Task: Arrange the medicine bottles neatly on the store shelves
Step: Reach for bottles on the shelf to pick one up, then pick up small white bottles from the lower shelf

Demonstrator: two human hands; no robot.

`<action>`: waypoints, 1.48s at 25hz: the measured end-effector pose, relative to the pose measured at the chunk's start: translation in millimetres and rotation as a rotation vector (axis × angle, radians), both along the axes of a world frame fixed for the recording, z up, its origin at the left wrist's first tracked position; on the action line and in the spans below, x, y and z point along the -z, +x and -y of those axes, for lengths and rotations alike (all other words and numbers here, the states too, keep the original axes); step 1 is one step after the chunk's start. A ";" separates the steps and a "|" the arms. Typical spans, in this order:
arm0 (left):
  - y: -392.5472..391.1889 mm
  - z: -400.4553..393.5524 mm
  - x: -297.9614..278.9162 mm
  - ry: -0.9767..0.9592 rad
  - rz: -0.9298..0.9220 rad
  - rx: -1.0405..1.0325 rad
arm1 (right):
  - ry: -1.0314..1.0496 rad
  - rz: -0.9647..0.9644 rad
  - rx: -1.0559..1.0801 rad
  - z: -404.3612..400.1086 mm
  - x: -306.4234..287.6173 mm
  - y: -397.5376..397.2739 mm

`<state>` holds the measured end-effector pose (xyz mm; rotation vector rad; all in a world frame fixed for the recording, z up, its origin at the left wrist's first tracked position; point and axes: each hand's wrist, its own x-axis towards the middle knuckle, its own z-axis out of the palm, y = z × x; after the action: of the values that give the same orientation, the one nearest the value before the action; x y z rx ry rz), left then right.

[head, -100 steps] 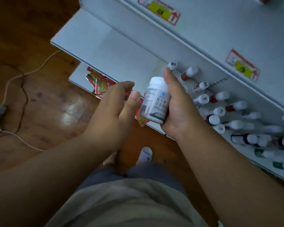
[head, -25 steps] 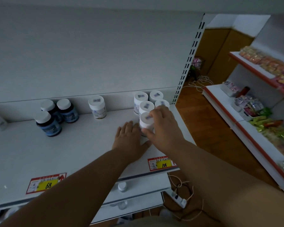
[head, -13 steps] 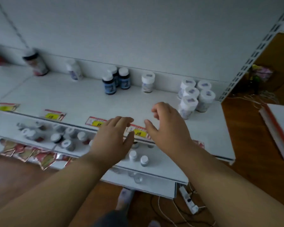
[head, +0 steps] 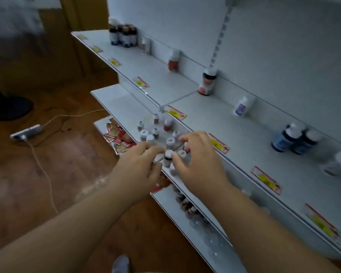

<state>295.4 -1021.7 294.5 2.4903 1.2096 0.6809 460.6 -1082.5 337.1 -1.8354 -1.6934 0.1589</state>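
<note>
My left hand (head: 139, 169) and my right hand (head: 198, 164) hover, fingers spread and holding nothing, over a cluster of small white-capped bottles (head: 166, 143) on the lower shelf (head: 116, 103); a white-capped bottle (head: 167, 157) shows between the two hands. On the upper shelf (head: 215, 123) stand two dark blue bottles (head: 292, 138), a white bottle (head: 241, 106), red-labelled bottles (head: 207, 82) and dark bottles (head: 122, 35) at the far end. A blurred white bottle (head: 337, 163) stands at the right edge.
Price tags (head: 218, 143) line the upper shelf's front edge. Red sachets (head: 118, 135) lie on the lowest shelf. A power strip (head: 27, 132) with a cable lies on the wooden floor at left, near a dark round base (head: 10, 108).
My view has swung left and down from the white bottle group to the lower shelf. Both hands, empty since letting go of the white bottle, have dropped over the small bottles.
</note>
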 end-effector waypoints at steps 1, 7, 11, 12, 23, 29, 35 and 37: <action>-25.6 -19.5 2.5 -0.016 -0.055 -0.030 | -0.010 -0.016 -0.015 -24.1 1.4 -21.9; -101.1 -122.4 13.7 -0.126 -0.208 -0.142 | -0.047 -0.055 -0.069 -139.0 -4.6 -80.6; -101.4 -200.1 31.3 -0.133 -0.246 -0.146 | -0.170 -0.104 -0.075 -223.1 19.0 -81.2; -102.2 -220.2 34.2 -0.134 -0.262 -0.147 | -0.188 -0.123 -0.093 -247.5 29.6 -80.5; -163.2 -452.1 72.4 -0.222 -0.284 -0.065 | -0.363 -0.162 -0.016 -460.4 103.3 -146.3; -163.1 -577.3 158.4 -0.275 -0.216 0.153 | -0.501 -0.422 0.385 -523.1 193.7 -179.7; -122.7 -589.4 278.0 -0.467 -0.064 0.223 | -0.518 -0.430 0.668 -573.6 325.3 -147.5; -105.5 -584.2 319.5 -0.519 -0.019 0.202 | -0.487 -0.436 0.808 -587.3 366.4 -123.9</action>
<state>189.9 -437.5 -24.9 2.1391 0.9683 0.2478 336.7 -495.2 -29.3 -2.4633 -0.5648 0.6082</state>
